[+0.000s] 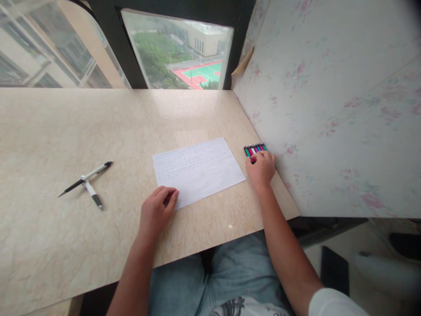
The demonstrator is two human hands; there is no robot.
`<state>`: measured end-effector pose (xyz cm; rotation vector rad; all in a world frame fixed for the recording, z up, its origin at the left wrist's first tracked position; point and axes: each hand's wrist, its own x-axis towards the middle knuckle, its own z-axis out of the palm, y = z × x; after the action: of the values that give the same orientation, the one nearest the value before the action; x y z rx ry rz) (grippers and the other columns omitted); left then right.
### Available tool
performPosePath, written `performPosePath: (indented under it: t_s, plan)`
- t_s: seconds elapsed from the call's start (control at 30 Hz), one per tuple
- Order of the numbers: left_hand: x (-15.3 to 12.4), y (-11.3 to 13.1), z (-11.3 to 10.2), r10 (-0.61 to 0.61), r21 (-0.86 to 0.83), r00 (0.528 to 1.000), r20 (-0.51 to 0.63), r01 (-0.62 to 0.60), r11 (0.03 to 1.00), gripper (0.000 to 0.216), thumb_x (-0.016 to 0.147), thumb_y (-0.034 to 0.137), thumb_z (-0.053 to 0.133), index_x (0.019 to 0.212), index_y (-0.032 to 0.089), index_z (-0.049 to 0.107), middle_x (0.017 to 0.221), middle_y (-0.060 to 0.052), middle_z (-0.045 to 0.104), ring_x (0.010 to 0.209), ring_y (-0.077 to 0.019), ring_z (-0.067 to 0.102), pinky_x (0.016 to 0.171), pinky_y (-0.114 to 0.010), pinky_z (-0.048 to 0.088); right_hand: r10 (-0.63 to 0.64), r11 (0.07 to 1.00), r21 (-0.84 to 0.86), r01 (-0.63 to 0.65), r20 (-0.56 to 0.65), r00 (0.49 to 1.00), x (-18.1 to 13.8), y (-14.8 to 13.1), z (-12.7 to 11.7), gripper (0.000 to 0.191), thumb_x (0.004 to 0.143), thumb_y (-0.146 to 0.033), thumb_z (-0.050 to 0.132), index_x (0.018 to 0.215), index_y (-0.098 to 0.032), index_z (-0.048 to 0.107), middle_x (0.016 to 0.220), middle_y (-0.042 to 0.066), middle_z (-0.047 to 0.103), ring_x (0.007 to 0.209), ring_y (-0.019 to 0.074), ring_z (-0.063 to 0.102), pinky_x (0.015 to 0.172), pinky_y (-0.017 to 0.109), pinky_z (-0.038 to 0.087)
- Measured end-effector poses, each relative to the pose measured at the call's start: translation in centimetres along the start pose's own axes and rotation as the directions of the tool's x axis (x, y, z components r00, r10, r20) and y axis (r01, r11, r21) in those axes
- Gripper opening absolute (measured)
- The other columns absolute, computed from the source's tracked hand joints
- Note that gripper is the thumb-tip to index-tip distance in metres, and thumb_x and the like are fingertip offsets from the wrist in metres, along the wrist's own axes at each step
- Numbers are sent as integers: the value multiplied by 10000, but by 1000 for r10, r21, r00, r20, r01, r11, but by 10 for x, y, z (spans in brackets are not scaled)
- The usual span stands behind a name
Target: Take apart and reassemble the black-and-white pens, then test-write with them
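A white sheet of paper (198, 170) with faint handwriting lies flat on the marble desk (66, 131). My left hand (158, 210) rests at the sheet's near left corner, fingers curled loosely against its edge. My right hand (261, 168) reaches to a row of several coloured pens (255, 149) lying against the wall at the desk's right edge. Its fingers are closed over the near ends of the pens, and a red one shows under the fingertips.
Two black-and-white pens (87, 180) lie crossed on the left part of the desk. A floral wallpapered wall (329, 109) bounds the desk on the right. Windows (179, 50) run along the far edge. My knees in jeans sit under the near edge.
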<state>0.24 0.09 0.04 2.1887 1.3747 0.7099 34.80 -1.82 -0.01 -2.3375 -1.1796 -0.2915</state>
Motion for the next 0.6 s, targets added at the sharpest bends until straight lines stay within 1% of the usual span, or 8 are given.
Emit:
performPosePath:
  t_s: [0.1, 0.27, 0.47, 0.6]
  plan:
    - [0, 0, 0, -7, 0, 1000, 7, 7, 1000, 232, 933, 364, 515, 842, 194, 645, 838, -34, 662, 716, -162, 596, 671, -291, 443, -15, 1000, -1, 15, 5, 1000, -1, -1, 5, 147, 838, -250, 588, 854, -174, 713, 1124, 140, 619, 1061, 299, 459, 868, 409, 420]
    - [0, -1, 1, -17, -1, 1000, 5, 17, 1000, 237, 926, 368, 519, 839, 192, 651, 845, -37, 668, 721, -163, 599, 678, -291, 446, -30, 999, -36, 31, 14, 999, -2, 0, 11, 134, 837, -234, 593, 867, -175, 710, 1186, 126, 594, 1085, 289, 452, 868, 399, 423]
    - [0, 0, 1, -13, -16, 1000, 2, 13, 1000, 229, 922, 356, 514, 844, 190, 651, 825, -37, 657, 695, -160, 589, 661, -292, 444, -46, 998, -41, 47, 7, 999, -5, 2, 16, 138, 848, -218, 573, 886, -169, 696, 1161, 138, 586, 1080, 281, 453, 859, 395, 424]
    - [0, 1, 0, -13, -27, 1000, -2, 13, 1000, 221, 912, 350, 521, 834, 190, 653, 818, -37, 661, 687, -160, 588, 656, -293, 447, -34, 999, -31, 34, 2, 999, -5, 3, 17, 119, 843, -213, 573, 884, -170, 676, 1147, 142, 581, 1076, 282, 452, 861, 398, 423]
